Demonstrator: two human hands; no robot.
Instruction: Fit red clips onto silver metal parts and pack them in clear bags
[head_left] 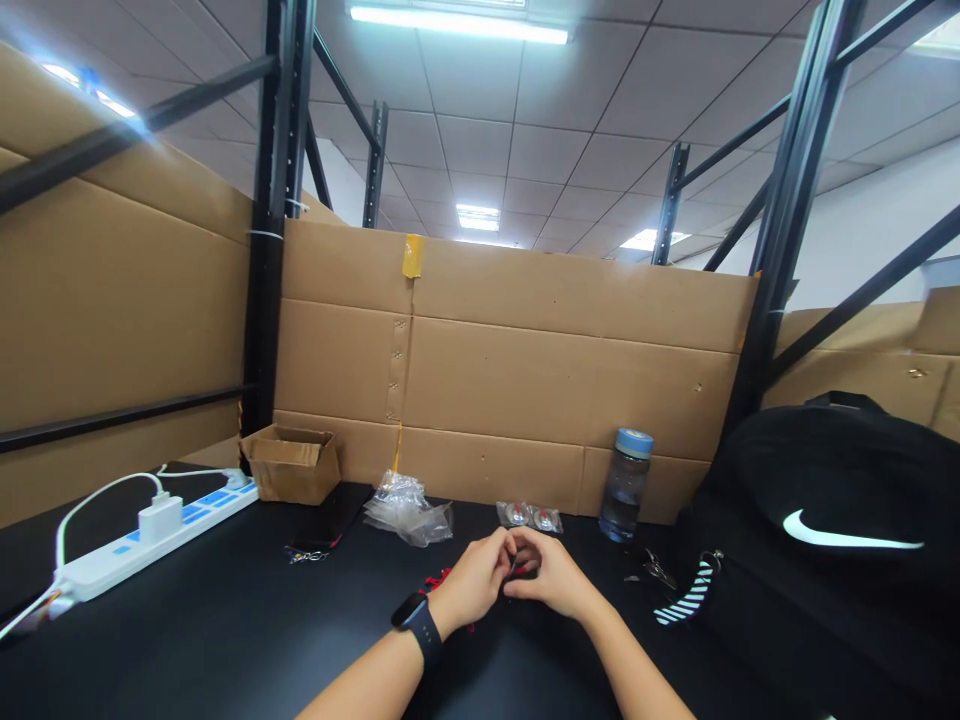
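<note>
My left hand [474, 582], with a dark watch on its wrist, meets my right hand [553, 578] just above the black table. Both are closed in a pinch, fingertips together. Something thin and dark shows between the fingers, and a bit of red cord [523, 571] is visible inside the curl of my right hand. More knotted red cord [435, 580] lies on the table behind my left wrist, partly covered by it. The exact shape of what the fingertips hold is hidden.
Behind the hands lie two round items in clear packs [529, 516] and crumpled plastic bags [409, 510]. A water bottle [626, 487] and black backpack [817, 540] stand right. Leftward are a cardboard box [292, 465], keys [306, 555] and a power strip [165, 535].
</note>
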